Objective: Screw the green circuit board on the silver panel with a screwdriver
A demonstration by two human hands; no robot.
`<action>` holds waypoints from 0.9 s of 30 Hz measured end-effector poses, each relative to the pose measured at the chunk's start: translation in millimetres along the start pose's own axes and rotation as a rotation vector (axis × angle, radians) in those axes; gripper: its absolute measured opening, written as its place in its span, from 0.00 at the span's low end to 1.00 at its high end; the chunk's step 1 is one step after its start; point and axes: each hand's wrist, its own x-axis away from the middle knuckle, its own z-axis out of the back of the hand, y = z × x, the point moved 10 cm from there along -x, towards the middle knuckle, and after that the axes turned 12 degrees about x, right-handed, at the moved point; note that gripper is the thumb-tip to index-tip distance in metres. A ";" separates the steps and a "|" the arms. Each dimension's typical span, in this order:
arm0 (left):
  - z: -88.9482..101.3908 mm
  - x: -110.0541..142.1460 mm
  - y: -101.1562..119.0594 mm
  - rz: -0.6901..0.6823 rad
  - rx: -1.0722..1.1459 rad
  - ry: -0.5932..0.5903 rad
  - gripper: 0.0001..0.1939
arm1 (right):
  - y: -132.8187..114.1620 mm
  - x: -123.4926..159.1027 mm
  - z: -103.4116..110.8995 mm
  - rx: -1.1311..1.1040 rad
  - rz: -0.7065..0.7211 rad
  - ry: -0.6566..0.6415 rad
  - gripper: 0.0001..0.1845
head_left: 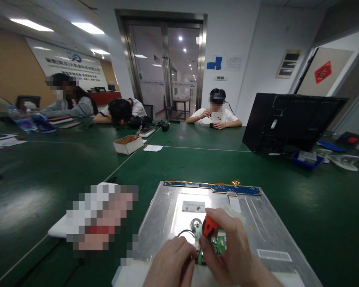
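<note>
A silver flat display panel (158, 215) lies back side up on the table in front of me. My right hand (237, 247) grips the orange and black handle of a screwdriver (210, 227), held over a small green circuit board (221, 241) at the panel's middle. Close beside it, my left hand (172, 257) has its fingers curled together at the board's left edge. What those fingertips hold, if anything, is hidden. A black cable (185, 232) curves onto the board. Along the panel's far edge runs a narrow blue circuit strip (197, 185) with a white ribbon cable (233, 203).
The green table (191, 163) carries a white open box (128, 144), a paper slip (153, 148) and a partly blurred white object (60, 227) left of the panel. A large black monitor (287, 123) and a blue tray (308, 160) stand right. Three people sit across the table.
</note>
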 end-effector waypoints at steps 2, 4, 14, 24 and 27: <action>-0.4 0.6 -2.8 -0.024 0.017 0.027 0.07 | -1.4 -3.5 0.8 -0.016 -0.001 0.027 0.26; -1.6 1.4 -7.2 -0.026 0.022 0.043 0.08 | -2.8 -5.1 1.4 -0.006 0.007 0.047 0.24; -3.2 1.8 -8.6 -0.018 0.020 0.040 0.07 | 0.6 2.6 -2.7 -0.039 0.022 -0.047 0.25; -4.5 2.4 -9.6 -0.013 0.034 0.028 0.08 | 4.5 8.0 -3.2 0.001 -0.014 -0.047 0.27; -3.1 2.8 -9.0 -0.005 0.020 0.035 0.07 | -1.6 -1.7 2.9 -0.040 0.012 0.034 0.21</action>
